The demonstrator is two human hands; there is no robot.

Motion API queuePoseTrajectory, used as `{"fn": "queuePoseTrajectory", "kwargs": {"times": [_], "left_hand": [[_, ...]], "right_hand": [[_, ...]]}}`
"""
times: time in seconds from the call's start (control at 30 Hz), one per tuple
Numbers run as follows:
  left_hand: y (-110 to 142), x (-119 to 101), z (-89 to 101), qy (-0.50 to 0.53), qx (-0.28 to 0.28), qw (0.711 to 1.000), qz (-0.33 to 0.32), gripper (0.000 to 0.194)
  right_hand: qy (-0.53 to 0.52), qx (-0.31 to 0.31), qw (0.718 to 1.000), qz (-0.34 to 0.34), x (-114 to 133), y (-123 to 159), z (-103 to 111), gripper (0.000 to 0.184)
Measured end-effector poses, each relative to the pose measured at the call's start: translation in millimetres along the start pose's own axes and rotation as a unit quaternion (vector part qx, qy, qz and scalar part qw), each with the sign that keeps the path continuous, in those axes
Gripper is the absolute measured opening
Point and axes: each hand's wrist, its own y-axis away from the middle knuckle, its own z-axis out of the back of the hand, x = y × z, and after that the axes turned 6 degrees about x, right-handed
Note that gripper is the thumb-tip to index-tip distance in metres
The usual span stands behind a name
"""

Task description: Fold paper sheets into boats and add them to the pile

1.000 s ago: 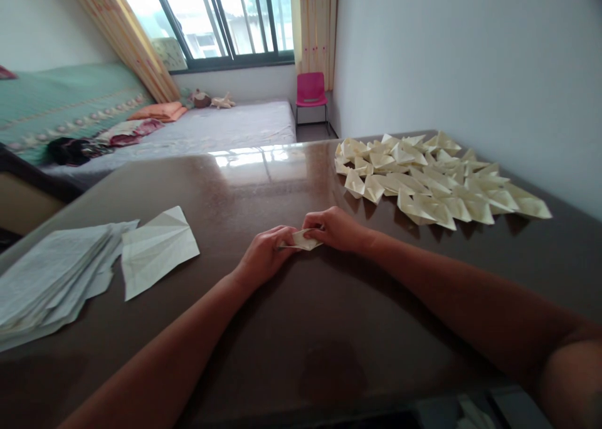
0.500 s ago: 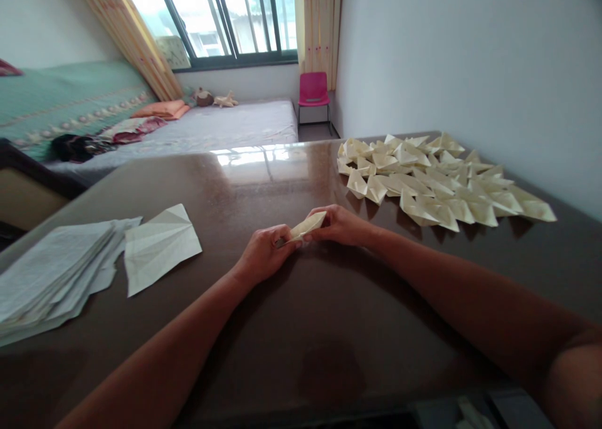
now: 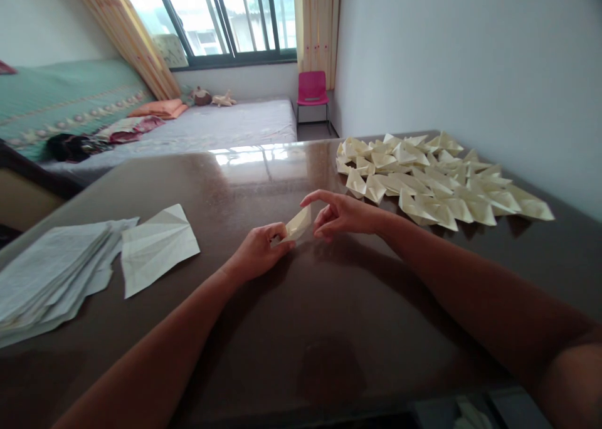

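A small piece of folded cream paper [image 3: 298, 223] is pinched at its near end by my left hand [image 3: 263, 246], above the middle of the brown table. Just to the right of its far tip is my right hand [image 3: 341, 213], with thumb and index finger spread apart and the other fingers curled. Nothing shows between those fingers. The index fingertip comes close to the paper's upper point; I cannot tell whether it touches. Part of the paper is hidden behind my left fingers.
Many folded cream paper pieces [image 3: 427, 178] lie in rows at the right of the glossy table [image 3: 254, 341]. On the left are a creased paper sheet [image 3: 160, 247] and a stack of paper sheets [image 3: 51, 272]. Beyond stand a bed [image 3: 244, 123] and a pink chair [image 3: 312, 89].
My right hand has let go of the folded paper and spread its thumb and index finger. The left hand keeps its hold, and the paper has shifted slightly left.
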Motion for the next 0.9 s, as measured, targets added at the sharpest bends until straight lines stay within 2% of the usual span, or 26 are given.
{"fn": "queuePoseTrajectory", "kwargs": {"times": [0.1, 0.2, 0.3, 0.5, 0.67, 0.9], "left_hand": [[4, -3, 0.7, -0.104, 0.005, 0.994, -0.032, 0.017], [8, -8, 0.6, -0.185, 0.016, 0.981, -0.060, 0.015], [9, -9, -0.2, -0.209, 0.022, 0.975, -0.072, 0.016], [6, -3, -8.6, -0.208, -0.015, 0.977, -0.042, 0.024], [3, -2, -11.0, -0.162, -0.028, 0.986, -0.006, 0.034], [3, 0, -13.3, -0.147, -0.052, 0.988, -0.018, 0.034]], "right_hand": [[0.153, -0.008, 0.988, -0.002, 0, 2, 0, 0.039], [0.343, -0.033, 0.939, 0.023, -4, 2, -3, 0.022], [0.436, -0.055, 0.896, 0.063, -10, 2, -6, 0.013], [0.424, -0.081, 0.899, 0.082, -21, -4, -10, 0.015], [0.411, -0.094, 0.903, 0.078, -32, -9, -8, 0.015], [0.398, -0.110, 0.906, 0.090, -32, -6, -9, 0.010]]}}
